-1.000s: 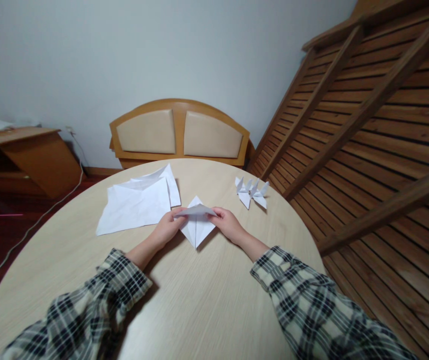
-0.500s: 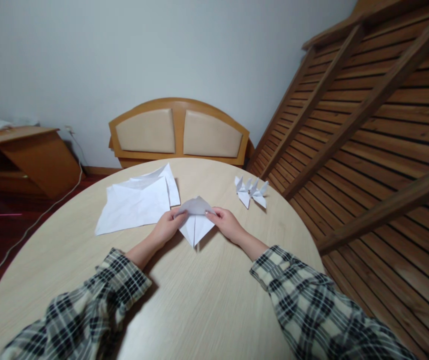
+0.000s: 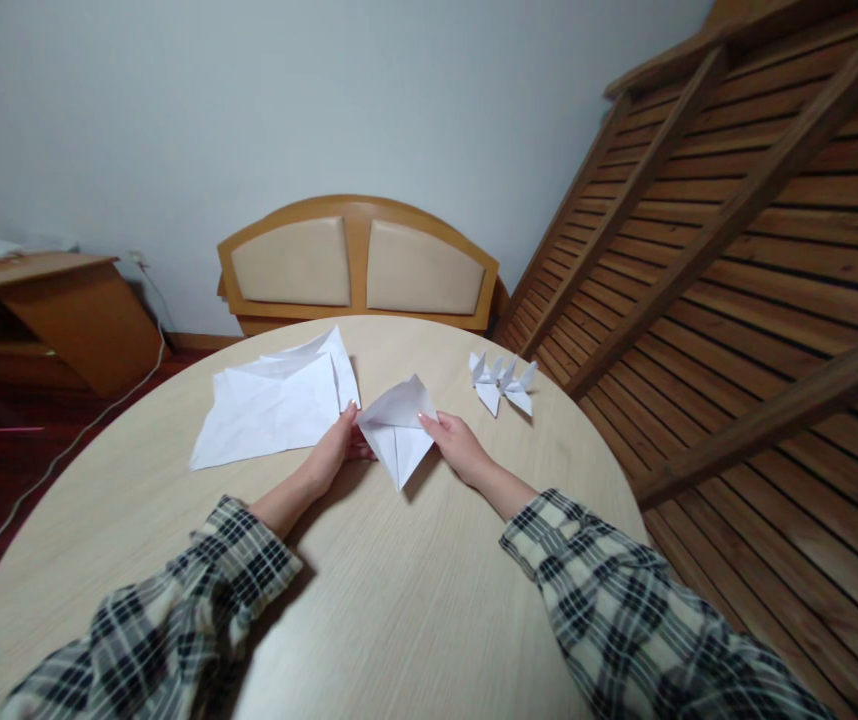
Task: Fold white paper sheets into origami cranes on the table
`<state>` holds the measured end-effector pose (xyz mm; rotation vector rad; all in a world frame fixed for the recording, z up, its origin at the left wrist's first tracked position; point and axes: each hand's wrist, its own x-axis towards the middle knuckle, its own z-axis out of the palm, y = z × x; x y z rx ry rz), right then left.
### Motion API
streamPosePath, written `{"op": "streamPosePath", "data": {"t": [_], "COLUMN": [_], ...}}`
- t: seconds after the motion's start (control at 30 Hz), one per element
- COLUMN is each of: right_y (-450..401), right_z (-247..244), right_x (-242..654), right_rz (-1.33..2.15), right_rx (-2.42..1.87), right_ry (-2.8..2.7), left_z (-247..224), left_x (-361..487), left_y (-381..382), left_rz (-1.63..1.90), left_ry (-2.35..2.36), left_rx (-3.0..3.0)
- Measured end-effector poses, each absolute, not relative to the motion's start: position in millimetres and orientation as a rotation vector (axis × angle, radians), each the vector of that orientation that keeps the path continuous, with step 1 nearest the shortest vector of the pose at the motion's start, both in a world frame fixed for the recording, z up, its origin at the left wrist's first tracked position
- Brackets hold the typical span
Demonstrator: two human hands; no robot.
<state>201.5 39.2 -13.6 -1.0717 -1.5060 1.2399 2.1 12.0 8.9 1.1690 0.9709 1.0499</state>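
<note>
A folded white paper (image 3: 399, 430), diamond-shaped with a crease down its lower half, is held above the middle of the round table. My right hand (image 3: 459, 445) pinches its right corner, thumb on top. At the left corner is my left hand (image 3: 339, 450), thumb raised off the paper and fingers apart, partly behind the paper's edge. White sheets (image 3: 271, 405) lie overlapped to the left of my left hand. Beyond my right hand stand small folded paper figures (image 3: 500, 385) with upright points.
The pale round table (image 3: 414, 610) fills the foreground. Behind it stands a wooden headboard (image 3: 358, 255) with beige panels. A slatted wooden frame (image 3: 759, 240) leans at the right. At the left are a wooden desk (image 3: 84, 320) and a white cable (image 3: 61, 455) on the floor.
The folded paper has turned and shifted slightly right, showing more of its upper part. My left thumb has come off the paper and my left hand has opened. My right hand keeps its hold.
</note>
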Motion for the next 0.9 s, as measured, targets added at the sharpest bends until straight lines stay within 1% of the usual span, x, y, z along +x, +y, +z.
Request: {"op": "streamPosePath", "data": {"t": [0.1, 0.37, 0.9], "right_y": [39.0, 36.6, 36.1], "right_z": [-13.5, -9.7, -7.6], "right_x": [201.5, 200.5, 200.8], "right_rz": [1.281, 1.355, 1.323], "right_rx": [-1.053, -0.994, -0.989], "right_ry": [-1.467, -1.41, -1.444], "left_z": [3.8, 2.8, -0.5], "left_x": [1.4, 3.3, 0.5], "left_y": [14.4, 12.5, 12.2], "left_rz": [1.051, 1.069, 0.995], "left_ry": [0.944, 1.059, 1.07], "left_rx": [1.172, 1.201, 1.529]}}
